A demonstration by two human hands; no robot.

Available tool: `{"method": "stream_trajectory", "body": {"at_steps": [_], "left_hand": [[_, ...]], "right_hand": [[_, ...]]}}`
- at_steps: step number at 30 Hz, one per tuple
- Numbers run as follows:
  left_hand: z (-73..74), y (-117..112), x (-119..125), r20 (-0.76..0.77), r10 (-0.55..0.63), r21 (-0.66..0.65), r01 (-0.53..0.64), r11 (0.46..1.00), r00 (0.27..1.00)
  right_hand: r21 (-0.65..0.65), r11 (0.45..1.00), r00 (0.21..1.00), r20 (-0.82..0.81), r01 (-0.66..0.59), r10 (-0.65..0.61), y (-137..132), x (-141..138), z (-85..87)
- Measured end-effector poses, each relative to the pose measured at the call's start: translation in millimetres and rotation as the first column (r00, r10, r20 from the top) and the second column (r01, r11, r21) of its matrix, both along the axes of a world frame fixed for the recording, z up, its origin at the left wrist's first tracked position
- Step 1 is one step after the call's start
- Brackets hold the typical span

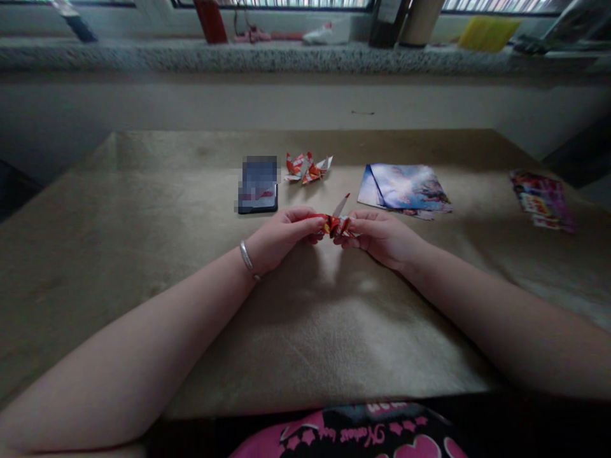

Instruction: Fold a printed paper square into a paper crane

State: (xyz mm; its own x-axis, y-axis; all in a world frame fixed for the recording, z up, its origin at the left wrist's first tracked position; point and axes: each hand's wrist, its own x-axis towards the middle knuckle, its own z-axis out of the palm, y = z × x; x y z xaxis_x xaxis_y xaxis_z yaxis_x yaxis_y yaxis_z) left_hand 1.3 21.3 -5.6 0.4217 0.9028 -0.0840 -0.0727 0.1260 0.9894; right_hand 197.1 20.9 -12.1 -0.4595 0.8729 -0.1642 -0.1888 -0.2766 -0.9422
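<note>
A small folded piece of red patterned paper [335, 222] is pinched between both my hands above the middle of the brown table [143, 210]. My left hand [279, 236], with a silver bracelet on the wrist, grips its left end with closed fingers. My right hand [379, 235] grips its right end the same way. A pale pointed flap sticks up from the fold.
Beyond my hands lie a dark phone [258, 185], two finished red paper folds [308, 168], a stack of blue printed sheets [405, 189] and, far right, a colourful packet [541, 198]. A stone window ledge [267, 57] with assorted items runs behind the table.
</note>
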Motion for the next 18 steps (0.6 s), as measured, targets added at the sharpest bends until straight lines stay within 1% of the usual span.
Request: {"method": "stream_trajectory", "body": {"at_steps": [5, 8, 12, 18], "left_hand": [[-2.4, 2.4, -0.7, 0.024, -0.032, -0.002, 0.032, 0.999, 0.999], [-3.3, 4.0, -0.6, 0.046, -0.033, -0.025, 0.034, 0.999, 0.998], [-4.4, 5.2, -0.6, 0.065, -0.030, -0.040, 0.033, 0.999, 0.997], [-2.1, 4.6, -0.5, 0.056, -0.052, -0.061, 0.056, 0.997, 0.997]], "right_hand": [[-0.029, 0.999, 0.999, -0.032, -0.040, 0.039, 0.5, 2.9, 0.3], [-0.039, 0.999, 0.998, -0.063, -0.035, 0.032, 0.7, 3.8, 0.1], [-0.024, 1.000, 0.998, -0.064, -0.018, 0.017, 1.2, 4.4, -0.7], [-0.085, 0.996, 0.989, -0.145, 0.006, -0.018, 2.2, 5.7, -2.0]]}}
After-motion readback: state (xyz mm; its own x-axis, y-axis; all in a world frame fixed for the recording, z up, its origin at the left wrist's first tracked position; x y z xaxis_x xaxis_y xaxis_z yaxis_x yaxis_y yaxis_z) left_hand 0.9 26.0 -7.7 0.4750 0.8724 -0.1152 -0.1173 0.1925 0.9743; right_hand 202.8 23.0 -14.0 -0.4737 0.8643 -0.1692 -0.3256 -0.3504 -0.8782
